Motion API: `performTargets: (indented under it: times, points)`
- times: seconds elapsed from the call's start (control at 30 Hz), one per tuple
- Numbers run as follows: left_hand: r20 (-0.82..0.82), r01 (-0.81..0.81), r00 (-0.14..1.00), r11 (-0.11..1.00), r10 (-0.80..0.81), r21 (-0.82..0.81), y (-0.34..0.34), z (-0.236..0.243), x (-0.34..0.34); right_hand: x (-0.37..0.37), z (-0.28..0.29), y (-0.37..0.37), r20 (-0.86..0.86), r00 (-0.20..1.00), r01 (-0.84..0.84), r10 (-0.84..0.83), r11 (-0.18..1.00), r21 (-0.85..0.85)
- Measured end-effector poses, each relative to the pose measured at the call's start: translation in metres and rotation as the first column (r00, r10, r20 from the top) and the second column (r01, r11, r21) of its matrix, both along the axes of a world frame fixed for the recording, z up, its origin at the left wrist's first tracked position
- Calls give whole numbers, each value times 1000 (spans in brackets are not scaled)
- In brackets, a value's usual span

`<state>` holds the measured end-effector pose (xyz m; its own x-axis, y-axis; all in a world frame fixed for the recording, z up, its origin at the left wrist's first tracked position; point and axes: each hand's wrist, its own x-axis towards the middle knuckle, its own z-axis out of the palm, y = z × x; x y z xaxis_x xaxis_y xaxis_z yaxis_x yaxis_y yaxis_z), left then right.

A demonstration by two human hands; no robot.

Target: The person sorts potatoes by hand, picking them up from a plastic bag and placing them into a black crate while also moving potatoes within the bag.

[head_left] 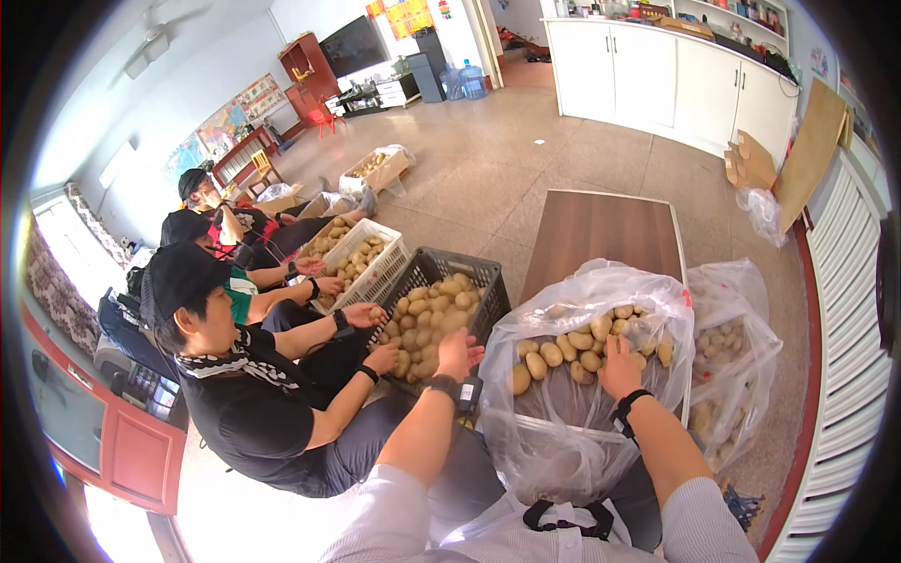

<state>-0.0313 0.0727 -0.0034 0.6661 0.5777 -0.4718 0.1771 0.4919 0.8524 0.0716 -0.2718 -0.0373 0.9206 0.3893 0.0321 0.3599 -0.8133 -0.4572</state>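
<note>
My left hand (458, 355) is held over the right side of a black crate (497, 293), its fingers stretched out and nothing seen in them. Brown potatoes (441, 305) fill that crate, those below my hand blurred. On the right, my right hand (619, 372) reaches into a clear plastic bag (511, 441) spread open before me. Its fingers extend down to the potatoes (584, 343) there, touching them, with the tips partly hidden. Those potatoes lie along the far side of the bag. Each of my wrists bears a dark band.
A co-worker in black (253, 413) sits at my left, hands at the black crate. Further people sit beyond, by a white crate (392, 255) of potatoes. A brown board (610, 230) lies behind my bag. Another potato bag (732, 347) and a white radiator (845, 310) stand right.
</note>
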Motion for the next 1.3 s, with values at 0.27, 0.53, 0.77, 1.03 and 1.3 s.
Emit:
performTargets:
  times: [0.27,0.53,0.77,1.03,1.3]
  points:
    - [-9,9,1000,1000,-9,10,5,-4,1,-2,2,4,-30,997,-70,66,981,-183]
    - [-29,41,999,997,-40,61,2,-3,3,-47,-22,-3,43,993,-94,112,946,-310]
    - [-42,83,996,992,-79,93,-6,2,5,-63,-28,-14,24,993,-99,114,935,-340]
    - [-44,119,993,979,-114,165,-6,1,-1,-80,-34,-15,57,968,-220,245,934,-281]
    - [-40,245,970,954,-242,171,-29,20,-2,-78,-31,-14,-199,977,-92,77,994,-67]
